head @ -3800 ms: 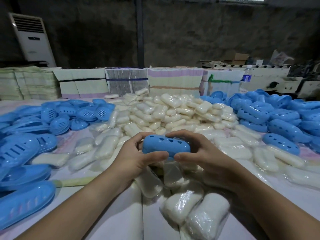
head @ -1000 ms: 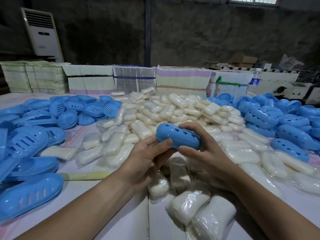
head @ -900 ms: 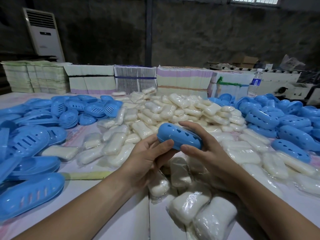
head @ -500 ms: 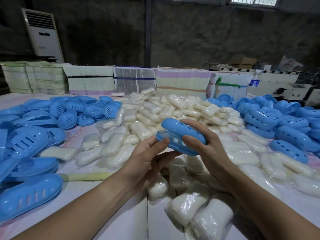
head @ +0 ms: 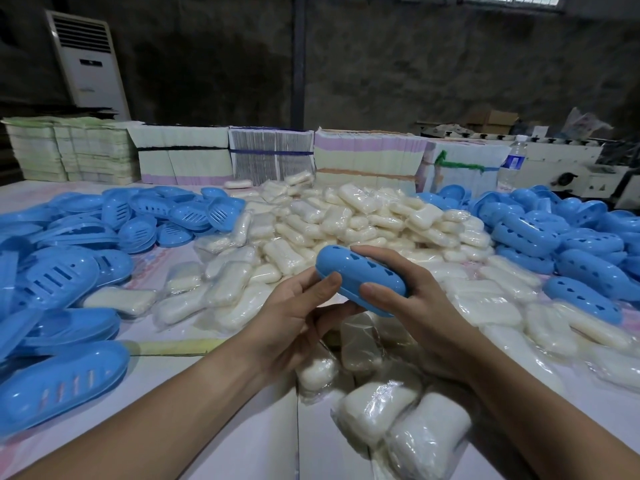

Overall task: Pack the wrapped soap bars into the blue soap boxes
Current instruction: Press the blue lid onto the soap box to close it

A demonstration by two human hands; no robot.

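Note:
I hold a closed blue soap box [head: 360, 276] above the table, tilted down to the right. My right hand [head: 408, 306] wraps its right half, thumb on the front and fingers over the top. My left hand [head: 294, 313] touches its left end with the thumb and supports it from below. A large heap of wrapped white soap bars [head: 346, 220] fills the middle of the table, and more bars [head: 398, 420] lie just below my hands. Whether a bar is inside the box is hidden.
Open blue box halves with slots [head: 62, 271] are piled on the left. Closed blue boxes [head: 561, 244] are piled on the right. Bundled flat cartons [head: 270, 157] line the far table edge, with a water bottle [head: 512, 164] at the right and an air conditioner [head: 90, 64] behind.
Half a second ago the box's two halves were parted at the left end; now they sit closed together. My left thumb has come up onto the box's left end.

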